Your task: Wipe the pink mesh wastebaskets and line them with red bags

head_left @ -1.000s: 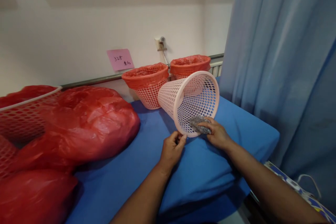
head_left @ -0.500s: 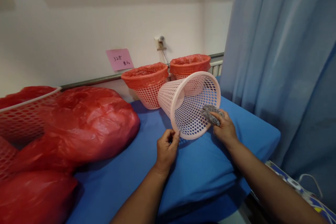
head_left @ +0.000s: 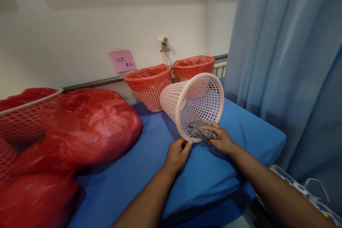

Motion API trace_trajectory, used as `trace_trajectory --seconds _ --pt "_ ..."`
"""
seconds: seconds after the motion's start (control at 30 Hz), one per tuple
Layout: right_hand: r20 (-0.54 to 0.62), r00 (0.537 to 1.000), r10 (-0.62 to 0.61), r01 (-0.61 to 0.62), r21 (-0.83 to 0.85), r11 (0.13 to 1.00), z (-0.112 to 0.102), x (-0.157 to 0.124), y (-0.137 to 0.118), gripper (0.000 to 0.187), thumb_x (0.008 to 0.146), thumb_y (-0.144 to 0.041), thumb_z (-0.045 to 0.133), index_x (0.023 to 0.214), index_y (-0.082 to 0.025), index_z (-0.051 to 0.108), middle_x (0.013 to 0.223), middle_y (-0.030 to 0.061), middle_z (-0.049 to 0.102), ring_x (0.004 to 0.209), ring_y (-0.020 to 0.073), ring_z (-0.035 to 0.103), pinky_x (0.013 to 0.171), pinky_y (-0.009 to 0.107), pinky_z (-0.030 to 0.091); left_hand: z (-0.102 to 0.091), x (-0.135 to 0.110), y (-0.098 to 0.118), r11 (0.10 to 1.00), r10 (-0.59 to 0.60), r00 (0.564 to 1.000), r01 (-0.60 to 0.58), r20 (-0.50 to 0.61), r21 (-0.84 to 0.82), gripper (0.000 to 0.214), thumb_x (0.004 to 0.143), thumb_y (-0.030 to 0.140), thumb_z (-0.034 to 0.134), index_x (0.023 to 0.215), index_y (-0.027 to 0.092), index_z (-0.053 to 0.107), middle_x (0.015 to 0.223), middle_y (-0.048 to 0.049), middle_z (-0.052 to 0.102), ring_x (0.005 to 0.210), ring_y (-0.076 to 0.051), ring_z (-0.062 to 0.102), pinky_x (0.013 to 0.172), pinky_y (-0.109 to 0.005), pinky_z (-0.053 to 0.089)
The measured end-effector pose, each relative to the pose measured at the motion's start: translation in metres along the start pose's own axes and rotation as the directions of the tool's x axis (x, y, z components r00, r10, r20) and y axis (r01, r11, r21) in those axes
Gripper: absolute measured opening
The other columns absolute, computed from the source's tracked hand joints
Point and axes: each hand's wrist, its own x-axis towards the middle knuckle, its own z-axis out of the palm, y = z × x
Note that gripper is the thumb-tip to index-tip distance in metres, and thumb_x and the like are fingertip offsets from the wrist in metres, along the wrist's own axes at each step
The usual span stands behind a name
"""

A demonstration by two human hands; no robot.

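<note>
A pale pink perforated wastebasket (head_left: 173, 101) lies on its side on the blue sheet (head_left: 149, 171), its mouth towards me. My left hand (head_left: 177, 155) pinches the lower rim between thumb and fingers. In my right hand (head_left: 223, 140) is a crumpled grey cloth (head_left: 201, 129), pressed against the inside of the basket near the lower rim. The right fingers are closed around the cloth, and part of it covers the rim.
Behind stand two baskets lined with red bags, one left (head_left: 152, 94) and one right (head_left: 193, 65). Red plastic bags (head_left: 98, 128) and a white-rimmed basket (head_left: 24, 124) fill the left. A blue curtain (head_left: 272, 60) hangs at right; a pink note (head_left: 122, 61) is on the wall.
My right hand has moved the cloth left and down along the basket's inside to the lower rim. My left hand has shifted slightly right and down, staying on the rim.
</note>
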Motion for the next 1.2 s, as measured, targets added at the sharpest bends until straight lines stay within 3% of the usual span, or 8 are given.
trace_trajectory --seconds 0.2,0.37,0.53,0.67,0.83,0.97,1.1,1.2 --pt "-0.440 0.894 0.078 -0.259 -0.368 0.893 -0.013 -0.001 0.017 0.058 0.075 -0.009 0.061 0.129 -0.028 0.069 0.147 0.0114 0.049 0.135 0.0359 0.051 0.115 0.061 0.041 -0.013 0.000 0.015 0.997 0.048 0.953 -0.064 -0.299 -0.042 0.033 0.092 0.045 0.061 0.072 0.020 0.053 0.060 0.0059 0.049 0.055 -0.010 0.045 0.057 -0.021 0.039" --pt "-0.064 0.994 0.094 -0.105 -0.199 0.974 -0.002 -0.001 0.008 0.060 0.071 -0.004 0.060 0.123 -0.032 0.071 0.137 0.0065 0.059 0.127 0.0279 0.058 0.114 0.053 0.046 -0.003 0.001 0.006 1.000 0.018 0.991 -0.019 -0.133 -0.006 0.029 0.090 0.041 0.062 0.072 0.019 0.057 0.062 0.0037 0.054 0.057 -0.011 0.049 0.056 -0.022 0.039" --pt "0.155 0.988 -0.001 -0.018 0.124 0.992 0.005 0.001 -0.004 0.056 0.073 -0.006 0.063 0.124 -0.029 0.070 0.122 0.0047 0.067 0.116 0.0216 0.065 0.106 0.042 0.052 0.006 0.001 -0.007 1.000 -0.003 0.993 0.001 0.121 0.023 0.027 0.089 0.036 0.060 0.073 0.017 0.068 0.065 -0.0016 0.066 0.058 -0.015 0.057 0.058 -0.025 0.044" --pt "-0.071 0.997 0.014 -0.025 -0.144 0.989 -0.002 0.000 0.003 0.063 0.070 -0.001 0.058 0.124 -0.030 0.071 0.141 0.0066 0.056 0.133 0.0267 0.055 0.114 0.048 0.045 0.000 0.002 -0.002 1.000 0.010 0.998 -0.012 0.067 0.017 0.029 0.091 0.040 0.058 0.075 0.017 0.065 0.066 -0.0001 0.063 0.060 -0.015 0.057 0.060 -0.025 0.044" --pt "-0.407 0.905 0.123 -0.316 -0.450 0.835 -0.015 0.001 0.010 0.056 0.077 -0.004 0.056 0.127 -0.026 0.070 0.147 0.0130 0.048 0.135 0.0366 0.051 0.114 0.062 0.043 -0.009 0.001 0.010 0.999 0.042 0.987 -0.040 -0.158 0.016 0.031 0.091 0.044 0.059 0.072 0.019 0.056 0.063 0.0037 0.054 0.058 -0.012 0.051 0.058 -0.023 0.041" --pt "-0.189 0.966 0.175 -0.240 -0.412 0.879 -0.007 0.000 0.004 0.059 0.072 -0.001 0.056 0.122 -0.028 0.073 0.144 0.0103 0.053 0.131 0.0333 0.055 0.113 0.058 0.045 -0.005 0.001 0.008 1.000 0.025 0.987 -0.026 -0.158 -0.006 0.030 0.091 0.044 0.060 0.074 0.019 0.056 0.064 0.0032 0.056 0.058 -0.012 0.051 0.058 -0.023 0.041" --pt "0.103 0.991 0.081 -0.076 -0.054 0.996 0.005 0.000 -0.002 0.057 0.070 -0.004 0.060 0.120 -0.030 0.073 0.129 0.0050 0.064 0.121 0.0236 0.063 0.109 0.046 0.051 0.003 0.002 -0.001 1.000 -0.009 0.998 0.010 -0.056 0.011 0.029 0.089 0.043 0.060 0.075 0.018 0.062 0.063 0.0006 0.061 0.058 -0.014 0.054 0.057 -0.024 0.043" --pt "0.109 0.993 0.037 -0.042 0.044 0.998 0.004 0.001 0.002 0.055 0.072 -0.007 0.061 0.121 -0.029 0.072 0.126 0.0050 0.065 0.116 0.0217 0.065 0.108 0.044 0.052 0.004 0.001 -0.004 1.000 -0.010 1.000 0.009 0.019 0.018 0.031 0.089 0.042 0.060 0.072 0.017 0.065 0.060 -0.0004 0.063 0.056 -0.015 0.056 0.056 -0.025 0.043"
